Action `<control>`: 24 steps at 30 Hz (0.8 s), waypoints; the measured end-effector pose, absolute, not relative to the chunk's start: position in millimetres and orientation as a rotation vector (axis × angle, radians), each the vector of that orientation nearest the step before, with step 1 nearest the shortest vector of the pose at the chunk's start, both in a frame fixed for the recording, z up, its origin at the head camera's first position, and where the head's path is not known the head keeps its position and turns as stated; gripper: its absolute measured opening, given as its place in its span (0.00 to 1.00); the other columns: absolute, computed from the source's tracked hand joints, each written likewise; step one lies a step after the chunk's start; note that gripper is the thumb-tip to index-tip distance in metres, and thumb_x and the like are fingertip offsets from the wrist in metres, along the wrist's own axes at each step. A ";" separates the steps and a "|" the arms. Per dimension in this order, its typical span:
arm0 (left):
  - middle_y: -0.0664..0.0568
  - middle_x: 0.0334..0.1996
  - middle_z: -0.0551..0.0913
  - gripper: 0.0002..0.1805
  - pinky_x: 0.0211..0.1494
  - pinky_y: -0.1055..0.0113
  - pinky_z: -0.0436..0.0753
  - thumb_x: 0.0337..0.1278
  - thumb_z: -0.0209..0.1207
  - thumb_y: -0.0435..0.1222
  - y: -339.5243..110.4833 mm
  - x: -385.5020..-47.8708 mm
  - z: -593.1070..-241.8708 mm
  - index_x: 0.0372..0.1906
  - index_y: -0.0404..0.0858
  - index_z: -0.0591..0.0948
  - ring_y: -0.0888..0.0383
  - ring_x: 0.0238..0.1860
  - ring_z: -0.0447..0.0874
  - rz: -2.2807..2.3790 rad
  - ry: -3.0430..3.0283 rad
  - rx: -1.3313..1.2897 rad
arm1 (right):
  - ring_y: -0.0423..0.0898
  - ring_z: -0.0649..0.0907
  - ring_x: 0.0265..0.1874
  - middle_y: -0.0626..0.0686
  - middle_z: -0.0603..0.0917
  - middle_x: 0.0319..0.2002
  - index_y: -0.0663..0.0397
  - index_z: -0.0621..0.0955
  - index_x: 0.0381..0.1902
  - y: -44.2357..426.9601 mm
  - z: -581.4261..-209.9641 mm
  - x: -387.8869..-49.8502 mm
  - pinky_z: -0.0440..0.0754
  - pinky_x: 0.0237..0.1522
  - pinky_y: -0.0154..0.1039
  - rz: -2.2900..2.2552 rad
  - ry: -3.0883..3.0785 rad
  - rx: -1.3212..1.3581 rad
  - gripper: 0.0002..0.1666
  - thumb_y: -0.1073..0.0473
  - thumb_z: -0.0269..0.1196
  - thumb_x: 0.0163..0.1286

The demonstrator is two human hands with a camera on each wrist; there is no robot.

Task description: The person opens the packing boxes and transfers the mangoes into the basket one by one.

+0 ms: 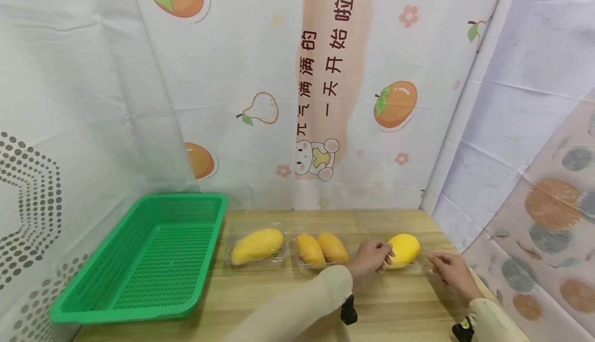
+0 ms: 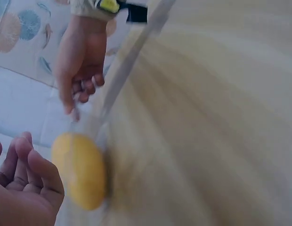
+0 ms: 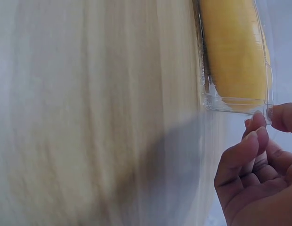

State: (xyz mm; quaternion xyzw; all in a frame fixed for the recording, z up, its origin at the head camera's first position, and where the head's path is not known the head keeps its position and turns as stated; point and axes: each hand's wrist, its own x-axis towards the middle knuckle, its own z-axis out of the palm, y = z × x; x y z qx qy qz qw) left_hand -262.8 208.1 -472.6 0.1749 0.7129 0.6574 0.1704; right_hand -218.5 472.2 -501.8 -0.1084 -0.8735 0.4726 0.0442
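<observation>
At the right of the table, a yellow mango (image 1: pixel 406 248) lies in a clear plastic box (image 3: pixel 235 104). My right hand (image 1: pixel 450 272) is at the box's right end; in the right wrist view its thumb and fingertips pinch the box's edge. My left hand (image 1: pixel 372 257) is at the mango's left side with its fingers loosely curled. A gap shows between its thumb and fingers in the left wrist view, and nothing visible is held there. The clear walls near the left hand are hard to make out.
Left of my hands sit a clear box with two orange-yellow mangoes (image 1: pixel 321 249) and another with a long yellow mango (image 1: pixel 257 246). A green plastic basket (image 1: pixel 200 300) stands at the far left. Printed curtains (image 1: pixel 260 63) hang behind and beside the wooden table (image 1: pixel 260 295).
</observation>
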 end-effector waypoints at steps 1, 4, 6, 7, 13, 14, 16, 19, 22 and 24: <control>0.53 0.29 0.84 0.16 0.28 0.67 0.77 0.78 0.55 0.42 207.4 -266.7 -470.0 0.36 0.36 0.83 0.58 0.25 0.78 1.830 2.072 0.551 | 0.39 0.71 0.18 0.52 0.79 0.27 0.75 0.78 0.58 471.9 -501.9 -218.2 0.76 0.22 0.36 1.444 -2.659 -0.331 0.29 0.49 0.55 0.82; 0.56 0.33 0.82 0.14 0.31 0.67 0.78 0.77 0.55 0.45 205.7 -279.0 -465.6 0.36 0.41 0.79 0.58 0.29 0.80 1.683 2.247 0.721 | 0.39 0.69 0.18 0.52 0.77 0.26 0.74 0.79 0.53 471.1 -502.2 -217.3 0.75 0.22 0.36 1.443 -2.645 -0.312 0.27 0.50 0.56 0.82; 0.58 0.32 0.81 0.12 0.31 0.68 0.77 0.77 0.56 0.46 205.8 -286.5 -465.5 0.37 0.44 0.77 0.60 0.28 0.78 1.569 2.358 0.811 | 0.38 0.69 0.17 0.51 0.76 0.25 0.72 0.80 0.50 470.0 -502.4 -216.7 0.75 0.21 0.35 1.456 -2.633 -0.321 0.26 0.49 0.57 0.81; 0.59 0.32 0.80 0.11 0.32 0.68 0.77 0.76 0.57 0.47 206.6 -290.0 -466.5 0.37 0.45 0.77 0.61 0.28 0.76 1.507 2.411 0.847 | 0.38 0.69 0.17 0.51 0.76 0.24 0.72 0.80 0.49 469.6 -502.7 -216.4 0.75 0.21 0.35 1.464 -2.629 -0.328 0.25 0.49 0.57 0.81; 0.58 0.38 0.78 0.11 0.40 0.73 0.75 0.75 0.58 0.46 221.1 -302.8 -471.6 0.46 0.42 0.79 0.65 0.35 0.74 0.961 2.750 1.139 | 0.40 0.68 0.18 0.52 0.74 0.24 0.70 0.79 0.46 465.5 -503.1 -212.4 0.73 0.22 0.36 1.530 -2.609 -0.385 0.24 0.48 0.57 0.81; 0.58 0.38 0.78 0.13 0.41 0.73 0.75 0.75 0.57 0.47 224.1 -304.1 -472.5 0.46 0.41 0.79 0.64 0.37 0.74 0.862 2.799 1.187 | 0.40 0.68 0.18 0.51 0.73 0.25 0.69 0.79 0.47 464.6 -503.2 -211.9 0.73 0.22 0.36 1.535 -2.608 -0.397 0.25 0.48 0.57 0.81; 0.55 0.42 0.79 0.16 0.45 0.72 0.76 0.75 0.56 0.49 229.3 -306.1 -474.5 0.49 0.39 0.79 0.63 0.41 0.76 0.685 2.875 1.259 | 0.39 0.68 0.18 0.51 0.73 0.24 0.69 0.79 0.48 463.1 -503.4 -211.6 0.72 0.23 0.35 1.533 -2.608 -0.410 0.25 0.47 0.57 0.81; 0.50 0.49 0.82 0.21 0.57 0.69 0.75 0.77 0.52 0.51 235.1 -307.6 -478.2 0.50 0.36 0.80 0.58 0.51 0.78 0.470 2.940 1.319 | 0.39 0.68 0.19 0.50 0.74 0.25 0.70 0.80 0.53 462.0 -503.4 -212.1 0.72 0.22 0.35 1.540 -2.606 -0.417 0.26 0.47 0.57 0.81; 0.48 0.54 0.82 0.24 0.66 0.67 0.70 0.78 0.50 0.53 239.9 -308.5 -481.9 0.50 0.36 0.81 0.56 0.57 0.77 0.280 2.980 1.368 | 0.39 0.67 0.18 0.51 0.75 0.26 0.70 0.80 0.56 463.0 -503.8 -211.8 0.71 0.21 0.34 1.561 -2.595 -0.414 0.27 0.48 0.57 0.81; 0.49 0.52 0.81 0.25 0.64 0.67 0.71 0.78 0.49 0.55 243.6 -309.5 -484.9 0.51 0.37 0.81 0.56 0.55 0.76 0.191 3.004 1.380 | 0.38 0.67 0.18 0.51 0.75 0.26 0.70 0.80 0.55 464.0 -504.4 -211.0 0.70 0.21 0.34 1.575 -2.582 -0.419 0.27 0.48 0.57 0.81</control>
